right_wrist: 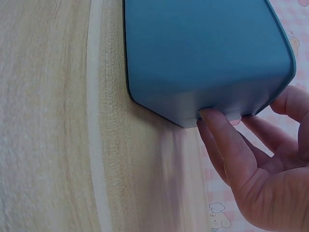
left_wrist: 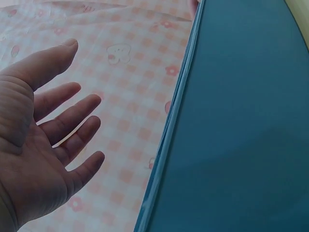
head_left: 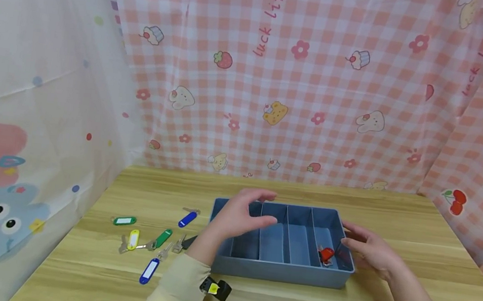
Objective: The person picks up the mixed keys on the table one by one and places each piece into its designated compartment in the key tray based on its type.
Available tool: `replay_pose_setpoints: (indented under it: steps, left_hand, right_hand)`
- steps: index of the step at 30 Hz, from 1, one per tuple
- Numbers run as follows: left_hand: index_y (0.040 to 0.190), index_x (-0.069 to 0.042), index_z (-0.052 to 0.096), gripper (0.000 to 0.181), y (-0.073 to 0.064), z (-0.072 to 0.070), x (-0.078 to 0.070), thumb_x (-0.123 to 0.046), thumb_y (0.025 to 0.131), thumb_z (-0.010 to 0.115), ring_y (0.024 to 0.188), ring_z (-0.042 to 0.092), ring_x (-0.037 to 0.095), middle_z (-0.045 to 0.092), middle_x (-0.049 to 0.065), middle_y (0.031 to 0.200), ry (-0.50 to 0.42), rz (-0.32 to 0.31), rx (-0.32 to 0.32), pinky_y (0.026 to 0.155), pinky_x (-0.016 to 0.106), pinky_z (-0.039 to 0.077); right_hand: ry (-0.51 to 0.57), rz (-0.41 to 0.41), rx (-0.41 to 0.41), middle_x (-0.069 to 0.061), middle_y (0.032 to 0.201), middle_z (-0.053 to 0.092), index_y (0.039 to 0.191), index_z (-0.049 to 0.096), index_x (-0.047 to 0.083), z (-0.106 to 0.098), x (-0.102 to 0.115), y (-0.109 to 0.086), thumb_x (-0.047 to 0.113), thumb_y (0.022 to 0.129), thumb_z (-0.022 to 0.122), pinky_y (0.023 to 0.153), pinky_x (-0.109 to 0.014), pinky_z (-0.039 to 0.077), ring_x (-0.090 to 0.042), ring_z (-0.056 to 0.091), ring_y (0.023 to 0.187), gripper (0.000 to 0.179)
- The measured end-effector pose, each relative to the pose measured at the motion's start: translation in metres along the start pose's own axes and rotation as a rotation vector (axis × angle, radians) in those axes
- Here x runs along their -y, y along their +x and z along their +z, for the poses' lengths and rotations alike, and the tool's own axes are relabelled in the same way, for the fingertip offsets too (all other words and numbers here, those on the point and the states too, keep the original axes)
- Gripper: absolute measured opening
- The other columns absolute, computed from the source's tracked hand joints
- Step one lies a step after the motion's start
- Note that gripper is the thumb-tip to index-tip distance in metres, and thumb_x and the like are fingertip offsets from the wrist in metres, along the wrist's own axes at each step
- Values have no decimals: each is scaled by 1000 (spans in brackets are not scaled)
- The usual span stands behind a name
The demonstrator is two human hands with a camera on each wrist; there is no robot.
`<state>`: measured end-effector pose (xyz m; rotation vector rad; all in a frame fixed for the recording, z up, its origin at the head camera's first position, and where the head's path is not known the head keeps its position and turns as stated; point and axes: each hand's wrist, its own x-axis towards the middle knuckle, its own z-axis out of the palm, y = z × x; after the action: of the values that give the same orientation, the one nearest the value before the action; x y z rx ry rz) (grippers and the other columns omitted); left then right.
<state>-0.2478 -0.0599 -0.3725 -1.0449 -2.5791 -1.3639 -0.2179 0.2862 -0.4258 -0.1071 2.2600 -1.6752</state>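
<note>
A blue-grey divided box (head_left: 281, 273) stands on the wooden table. My left hand (head_left: 238, 216) hovers over its left compartments, thumb and fingers apart and nothing between them. In the left wrist view, the left hand (left_wrist: 53, 145) is beside the box wall (left_wrist: 231, 116) with its fingers loosely spread. My right hand (head_left: 374, 255) is at the box's right end. The right wrist view shows the fingers of the right hand (right_wrist: 270, 179) touching the end wall (right_wrist: 217, 99), with the thumb near the rim. A red key tag (head_left: 326, 254) with a key lies in the rightmost compartment.
Left of the box lie loose keys with tags: blue (head_left: 187, 219), green (head_left: 124, 220), yellow (head_left: 133, 239), another green (head_left: 163, 238), another blue (head_left: 149, 270) and a black one (head_left: 188, 242) partly behind the left forearm. A pink checked cloth (head_left: 287, 141) hangs behind the table.
</note>
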Motion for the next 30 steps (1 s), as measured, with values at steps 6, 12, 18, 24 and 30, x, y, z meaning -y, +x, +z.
replay_pose_setpoints:
  steps: [6,12,18,24,30]
  left_hand:
    - [137,-9,58,52,-6,-8,6,-24,90,75,122,54,28,60,6,133,12,-2,-48,104,54,40]
    - [134,-9,60,52,-13,-17,7,-23,88,77,120,55,28,62,7,131,17,-7,-105,103,54,40]
    - [135,-13,60,52,-22,-26,14,-24,87,78,121,54,23,62,3,132,21,-44,-135,105,51,40]
    - [134,-11,60,53,-34,-33,28,-22,86,80,120,54,24,63,3,130,16,-35,-167,105,54,39]
    - [132,-11,61,52,-45,-43,40,-21,85,80,120,55,24,64,3,127,32,-11,-189,104,54,40]
  right_hand:
    - [11,5,9,-40,151,20,154,19,-5,-1,1,0,14,102,54,97,-62,42,-53,34,134,66]
    - [12,6,12,-40,151,21,154,18,-5,-1,2,0,14,102,54,97,-60,43,-53,35,133,66]
    - [23,1,14,-39,151,21,154,19,-5,0,1,1,13,102,54,97,-59,44,-52,36,133,65]
    - [26,-3,16,-39,151,20,154,18,-5,-1,0,1,13,102,54,96,-59,44,-52,35,133,66]
    - [41,-10,20,-39,152,19,154,18,-5,0,-1,1,11,102,52,96,-57,46,-51,37,133,64]
